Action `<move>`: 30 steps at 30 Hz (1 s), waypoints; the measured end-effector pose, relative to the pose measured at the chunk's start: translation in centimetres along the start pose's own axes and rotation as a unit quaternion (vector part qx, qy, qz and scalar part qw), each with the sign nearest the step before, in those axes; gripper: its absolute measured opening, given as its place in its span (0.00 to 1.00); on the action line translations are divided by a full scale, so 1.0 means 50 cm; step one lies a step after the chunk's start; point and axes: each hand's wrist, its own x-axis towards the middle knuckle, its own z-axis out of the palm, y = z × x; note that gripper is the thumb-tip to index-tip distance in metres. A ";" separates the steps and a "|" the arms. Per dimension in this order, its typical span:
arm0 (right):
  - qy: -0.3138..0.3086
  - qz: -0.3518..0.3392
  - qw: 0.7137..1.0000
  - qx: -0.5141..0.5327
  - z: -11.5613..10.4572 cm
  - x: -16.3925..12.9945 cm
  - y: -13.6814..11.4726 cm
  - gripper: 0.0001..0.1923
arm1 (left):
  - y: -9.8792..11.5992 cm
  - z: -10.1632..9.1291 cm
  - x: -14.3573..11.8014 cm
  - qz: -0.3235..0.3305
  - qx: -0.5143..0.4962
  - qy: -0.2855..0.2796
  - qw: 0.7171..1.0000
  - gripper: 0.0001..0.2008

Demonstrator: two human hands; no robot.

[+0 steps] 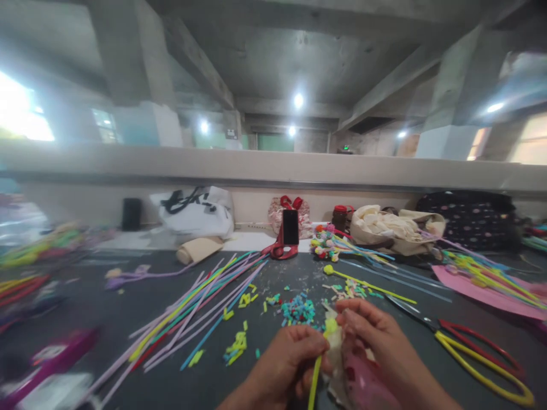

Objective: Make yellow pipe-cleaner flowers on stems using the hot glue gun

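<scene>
My left hand point(294, 356) is closed on a yellow pipe cleaner point(315, 384), its stem slanting down from the fingers. At its upper end is a fuzzy yellow tuft point(330, 326). Facing it, my right hand point(376, 336) has its fingers bent together beside the tuft; what they pinch is hidden. Below the right palm is a pink plastic tool point(367, 381), perhaps a glue gun, partly covered; I cannot tell whether the hand touches it. A pale, crumpled strip point(335, 359) lies between the hands. Just beyond them is a pile of short blue cut pieces point(298, 309).
Scissors point(438, 327) with red and yellow handles lie at right. Long pipe cleaners point(205, 307) spread at left, near yellow cut bits point(236, 346). Behind stand a phone point(290, 226), a finished yellow-headed stem point(367, 280), a white bag point(196, 213) and a beige cloth bag point(388, 228).
</scene>
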 end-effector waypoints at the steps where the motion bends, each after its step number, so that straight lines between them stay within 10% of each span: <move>1: 0.010 0.007 1.000 -0.003 -0.003 -0.002 -0.002 0.13 | 0.001 0.002 -0.004 0.016 -0.004 -0.006 1.000 0.10; 8: 0.049 0.051 0.992 -0.105 -0.024 -0.003 0.012 0.17 | 0.041 -0.011 -0.032 0.086 -0.041 -0.009 0.995 0.09; 18: -0.079 0.034 0.971 -0.223 0.042 0.000 0.039 0.12 | 0.167 -0.153 -0.127 0.159 -0.141 0.103 0.972 0.02; 30: -0.206 -0.156 0.765 -0.590 0.242 0.140 0.064 0.09 | 0.147 -0.204 -0.100 0.208 -0.155 0.127 0.957 0.04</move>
